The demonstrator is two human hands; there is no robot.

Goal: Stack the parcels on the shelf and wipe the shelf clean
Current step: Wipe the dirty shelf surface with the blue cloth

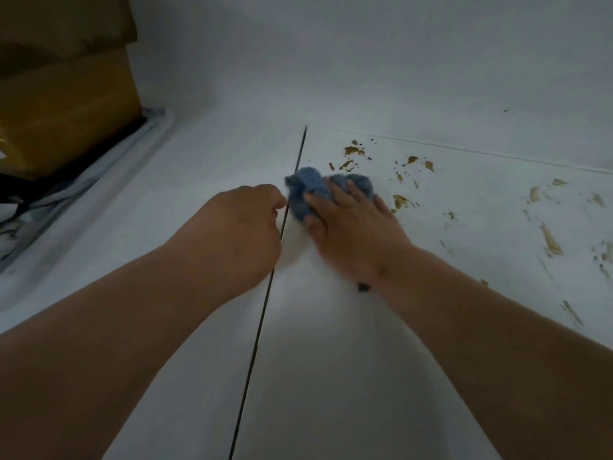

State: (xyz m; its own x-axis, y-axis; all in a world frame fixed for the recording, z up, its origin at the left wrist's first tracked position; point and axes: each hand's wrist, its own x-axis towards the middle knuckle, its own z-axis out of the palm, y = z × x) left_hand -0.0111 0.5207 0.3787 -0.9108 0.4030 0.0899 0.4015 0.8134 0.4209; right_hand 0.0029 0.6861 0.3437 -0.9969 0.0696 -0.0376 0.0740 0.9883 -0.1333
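A crumpled blue cloth [310, 190] lies on the white shelf surface [331, 360], just right of a dark seam. My right hand [351, 227] presses flat on the cloth, fingers spread over it. My left hand [238, 227] is curled into a loose fist just left of the cloth, its fingertips close to the cloth's edge; nothing shows in it. Brown smears and specks [404, 200] cover the shelf to the right of the cloth. Brown cardboard parcels [63, 104] are stacked at the far left.
A grey plastic mailer bag [83, 190] lies under the parcels at the left. The dark seam [275, 260] runs from the back of the shelf toward me. A white back wall [365, 61] closes the shelf behind. A small dark speck [363, 287] sits by my right wrist.
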